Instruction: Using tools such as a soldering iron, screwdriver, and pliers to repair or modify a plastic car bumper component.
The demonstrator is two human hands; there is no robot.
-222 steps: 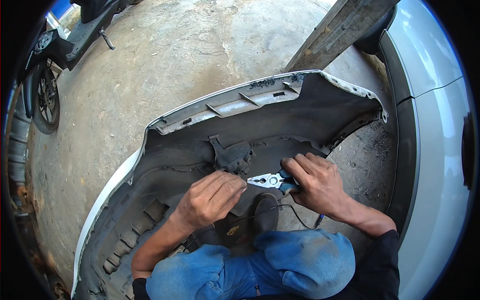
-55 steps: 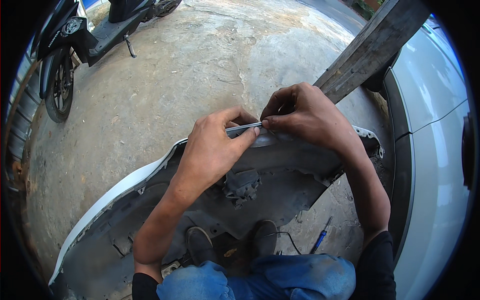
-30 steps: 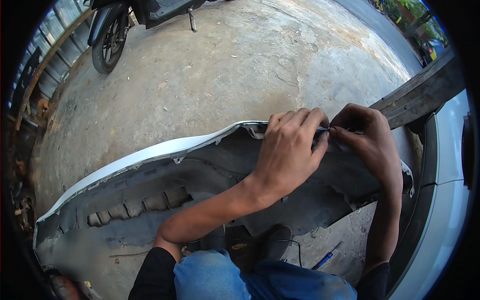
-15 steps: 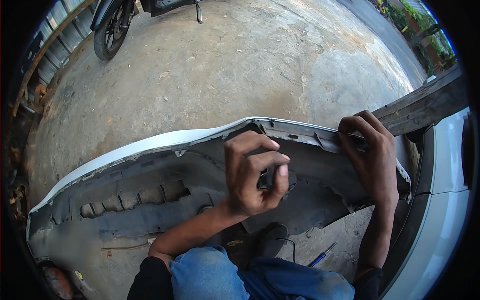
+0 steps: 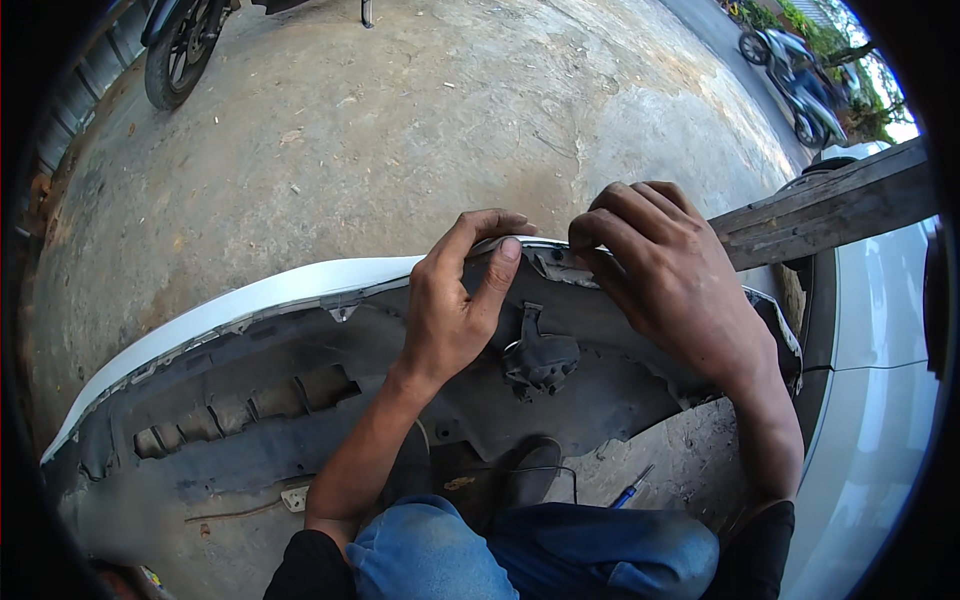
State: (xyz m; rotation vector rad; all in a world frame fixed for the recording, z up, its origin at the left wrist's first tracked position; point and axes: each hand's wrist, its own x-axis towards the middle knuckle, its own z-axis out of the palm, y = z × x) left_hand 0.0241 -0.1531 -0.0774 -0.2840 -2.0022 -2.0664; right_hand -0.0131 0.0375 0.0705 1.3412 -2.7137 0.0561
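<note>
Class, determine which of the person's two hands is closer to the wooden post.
The right hand, at the rim of the bumper. It sits between the wooden post and the left hand, which is plainly farther away.

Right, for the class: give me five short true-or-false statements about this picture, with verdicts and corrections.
1. The left hand and right hand are both at the far rim of the bumper. True.
2. The blue tool is in the right hand. False: the blue tool lies on the floor.
3. The post is at the left of the picture. False: the post is at the upper right.
4. The car is at the right of the picture. True.
5. The jeans are red. False: the jeans are blue.
</note>
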